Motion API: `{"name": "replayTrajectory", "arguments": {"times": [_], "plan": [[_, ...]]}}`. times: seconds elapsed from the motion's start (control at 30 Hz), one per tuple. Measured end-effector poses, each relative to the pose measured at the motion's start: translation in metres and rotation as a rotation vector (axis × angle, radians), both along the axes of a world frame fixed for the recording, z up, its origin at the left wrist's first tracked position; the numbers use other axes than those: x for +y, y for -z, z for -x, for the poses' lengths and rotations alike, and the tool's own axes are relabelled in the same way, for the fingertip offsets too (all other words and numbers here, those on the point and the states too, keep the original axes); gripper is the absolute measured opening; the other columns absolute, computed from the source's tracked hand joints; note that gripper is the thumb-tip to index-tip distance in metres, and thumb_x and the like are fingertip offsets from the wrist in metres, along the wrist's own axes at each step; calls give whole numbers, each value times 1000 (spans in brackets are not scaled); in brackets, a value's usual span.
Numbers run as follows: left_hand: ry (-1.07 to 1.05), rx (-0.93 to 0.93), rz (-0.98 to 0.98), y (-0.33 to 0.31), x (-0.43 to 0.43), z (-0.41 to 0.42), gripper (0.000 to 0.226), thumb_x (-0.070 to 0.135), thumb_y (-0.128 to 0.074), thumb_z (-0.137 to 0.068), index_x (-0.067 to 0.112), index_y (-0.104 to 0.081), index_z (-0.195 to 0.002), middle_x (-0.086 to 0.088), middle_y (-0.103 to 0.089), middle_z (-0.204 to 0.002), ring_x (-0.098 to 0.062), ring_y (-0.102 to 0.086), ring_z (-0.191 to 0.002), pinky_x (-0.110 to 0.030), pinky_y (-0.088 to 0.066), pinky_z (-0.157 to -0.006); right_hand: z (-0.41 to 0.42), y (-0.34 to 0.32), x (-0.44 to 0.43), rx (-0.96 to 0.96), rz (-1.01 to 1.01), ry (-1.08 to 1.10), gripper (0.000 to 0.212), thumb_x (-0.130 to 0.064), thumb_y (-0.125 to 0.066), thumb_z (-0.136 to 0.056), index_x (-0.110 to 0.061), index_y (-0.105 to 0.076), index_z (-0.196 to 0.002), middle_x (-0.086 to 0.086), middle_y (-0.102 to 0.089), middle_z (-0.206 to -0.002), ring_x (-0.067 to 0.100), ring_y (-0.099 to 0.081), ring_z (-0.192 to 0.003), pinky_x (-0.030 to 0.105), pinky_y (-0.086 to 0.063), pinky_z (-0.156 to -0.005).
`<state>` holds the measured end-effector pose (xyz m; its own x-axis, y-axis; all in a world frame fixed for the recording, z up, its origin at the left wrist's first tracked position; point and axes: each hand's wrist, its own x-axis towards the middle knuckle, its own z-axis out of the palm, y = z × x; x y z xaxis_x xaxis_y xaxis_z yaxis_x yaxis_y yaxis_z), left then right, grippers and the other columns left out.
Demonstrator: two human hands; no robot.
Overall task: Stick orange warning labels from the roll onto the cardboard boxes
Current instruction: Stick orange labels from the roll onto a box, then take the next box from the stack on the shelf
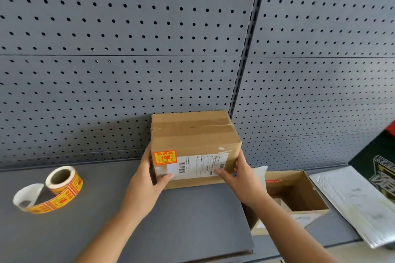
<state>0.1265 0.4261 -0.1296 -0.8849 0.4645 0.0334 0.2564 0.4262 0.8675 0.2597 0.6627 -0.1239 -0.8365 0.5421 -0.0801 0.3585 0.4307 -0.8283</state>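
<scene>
A taped cardboard box (192, 134) stands on the grey shelf (192, 215) against the pegboard. An orange warning label (164, 157) is stuck on its front face at the upper left, beside a white shipping label (201, 166). My left hand (147, 179) grips the box's left side, thumb on the front face. My right hand (241, 177) holds the right side, thumb across the shipping label. The roll of orange labels (64, 179) lies on the shelf to the left, a strip of labels and bare backing (42, 203) curling out from it.
Grey pegboard (128, 60) backs the shelf. On a lower shelf at right stand an open, empty cardboard box (299, 194) and a white padded mailer (352, 203). A dark printed carton (380, 166) leans at the far right.
</scene>
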Motion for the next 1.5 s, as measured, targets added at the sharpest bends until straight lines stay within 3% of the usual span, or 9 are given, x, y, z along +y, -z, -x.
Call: {"name": "replayTrajectory", "arguments": {"times": [0.2,0.33,0.5,0.67,1.0,1.13,1.27,1.4,1.5], "plan": [[-37,11,41,2,3,-5,87,26,-80,-86,46,-26,-152,22,-66,-128,-9,-65,-119,-44,-57,-98,1,0,0,-58,-49,22,54,-34,-73,-91,-43,-35,-128,-31,-59,-114,-8,-58,-105,28,-50,-100],[-37,28,119,-6,-1,-9,86,40,-79,-84,40,-27,-153,15,-60,-140,-14,-60,-127,-46,-56,-98,-6,-6,-5,-133,-90,22,58,-43,-71,-90,-36,-38,-137,-14,-56,-132,8,-53,-123,28,-45,-103],[-5,113,363,-17,-25,-22,69,48,-62,-95,31,-31,-155,11,-42,-159,-18,-47,-141,-41,-47,-104,-28,-22,-16,-409,-282,-43,64,-62,-51,-95,-29,-37,-147,-4,-50,-146,19,-52,-130,35,-45,-101],[49,126,590,-34,-58,-26,52,60,-46,-99,40,-40,-146,17,-47,-153,-13,-52,-134,-38,-47,-100,-43,-45,-36,-579,-451,-28,57,-66,-43,-95,-32,-48,-140,-6,-59,-138,19,-61,-119,39,-55,-91],[-65,142,557,-65,-131,-24,46,61,-48,-97,42,-48,-138,19,-55,-144,-10,-57,-126,-33,-51,-94,-16,-88,-107,-480,-541,-258,51,-59,-43,-98,-36,-44,-144,-8,-50,-150,20,-55,-131,40,-48,-104],[-183,140,605,-81,-168,-29,41,61,-44,-98,44,-48,-135,17,-58,-135,-11,-57,-107,-30,-44,-80,13,-94,-140,-417,-568,-370,50,-59,-42,-99,-38,-44,-144,-8,-51,-150,20,-56,-129,40,-48,-104],[-328,109,621,-86,-213,-34,37,65,-40,-97,50,-50,-129,22,-59,-134,-13,-60,-117,-34,-50,-86,41,-94,-173,-335,-583,-490,49,-59,-43,-98,-39,-46,-142,-10,-53,-146,18,-58,-125,38,-49,-104],[-537,32,618,-91,-264,-52,50,66,-39,-98,44,-47,-142,24,-50,-148,-8,-50,-135,-34,-43,-100,75,-93,-207,-282,-621,-650,47,-57,-43,-99,-39,-46,-143,-14,-48,-149,13,-56,-128,36,-47,-104],[-700,-9,605,-86,-311,-69,51,66,-41,-97,42,-48,-141,23,-50,-147,-6,-49,-135,-31,-43,-100,97,-93,-238,-244,-654,-747,48,-59,-41,-99,-41,-43,-143,-18,-43,-150,10,-57,-125,34,-48,-102]]}}
